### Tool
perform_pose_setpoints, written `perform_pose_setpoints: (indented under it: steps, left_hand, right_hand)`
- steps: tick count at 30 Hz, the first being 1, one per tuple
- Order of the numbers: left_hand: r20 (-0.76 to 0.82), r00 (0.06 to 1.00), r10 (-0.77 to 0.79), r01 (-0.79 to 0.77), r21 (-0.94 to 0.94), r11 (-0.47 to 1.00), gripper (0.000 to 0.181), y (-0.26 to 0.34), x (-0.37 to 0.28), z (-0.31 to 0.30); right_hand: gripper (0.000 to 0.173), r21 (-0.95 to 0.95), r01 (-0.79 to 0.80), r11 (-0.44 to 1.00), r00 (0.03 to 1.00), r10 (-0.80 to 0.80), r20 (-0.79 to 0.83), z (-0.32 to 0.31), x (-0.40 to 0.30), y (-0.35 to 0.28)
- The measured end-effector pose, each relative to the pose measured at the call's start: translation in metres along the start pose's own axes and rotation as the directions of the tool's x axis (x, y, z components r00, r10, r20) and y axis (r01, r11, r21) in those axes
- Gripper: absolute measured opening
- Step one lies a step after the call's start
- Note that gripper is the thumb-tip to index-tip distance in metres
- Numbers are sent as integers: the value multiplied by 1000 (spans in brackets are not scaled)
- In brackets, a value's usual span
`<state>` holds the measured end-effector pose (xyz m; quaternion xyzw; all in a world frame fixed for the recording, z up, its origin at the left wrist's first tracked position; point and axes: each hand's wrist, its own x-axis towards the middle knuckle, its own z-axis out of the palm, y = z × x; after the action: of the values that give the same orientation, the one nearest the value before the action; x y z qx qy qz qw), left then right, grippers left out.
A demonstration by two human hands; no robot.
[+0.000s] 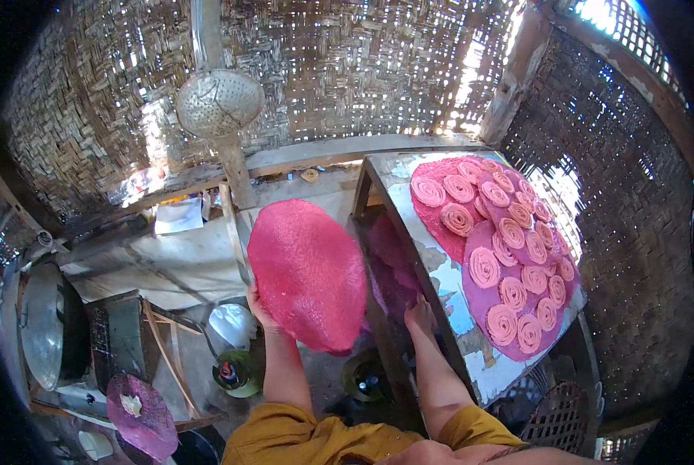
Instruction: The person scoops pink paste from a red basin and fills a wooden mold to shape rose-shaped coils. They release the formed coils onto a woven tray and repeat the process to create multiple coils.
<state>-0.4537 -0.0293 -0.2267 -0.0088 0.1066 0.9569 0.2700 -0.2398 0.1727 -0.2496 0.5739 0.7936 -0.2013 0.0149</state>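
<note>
My left hand [261, 305] grips the lower left edge of a round deep-pink mat [306, 273], with most fingers hidden behind it. The mat is bare and slightly wavy, raised in front of me. My right hand [419, 317] reaches into the shelf space under the tabletop, against purple mats [390, 267]; whether its fingers hold one is hard to see. On the worn white and blue tabletop [440, 256] to the right, a pink mat [431, 224] and purple mats [481, 302] overlap. They carry several coiled pink dough-like rosettes [513, 293].
A large metal pan [50, 325] stands far left. Below it lies a purple mat [140, 415] with a pale lump on it. A green container [239, 372] and a white plastic bag [232, 325] sit near my left forearm. A perforated metal skimmer [220, 103] hangs before the woven wall [335, 70].
</note>
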Motion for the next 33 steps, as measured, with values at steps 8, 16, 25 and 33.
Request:
perform_pose_setpoints:
  steps: [8, 16, 25, 33]
  left_hand:
    - [42, 997, 62, -72, 318, 945, 51, -59, -51, 116]
    - [670, 737, -91, -1, 135, 991, 37, -102, -114, 200]
    - [761, 544, -353, 199, 292, 936, 35, -159, -193, 197]
    - [-121, -93, -988, -804, 594, 3, 52, -262, -302, 79]
  right_hand:
    - [95, 910, 403, 93, 599, -779, -185, -78, -99, -66]
    - [39, 721, 568, 396, 822, -302, -482, -212, -179, 30]
    - [38, 793, 505, 342, 616, 500, -608, -249, -312, 290]
    - [36, 732, -15, 681, 305, 700, -646, -173, -403, 423]
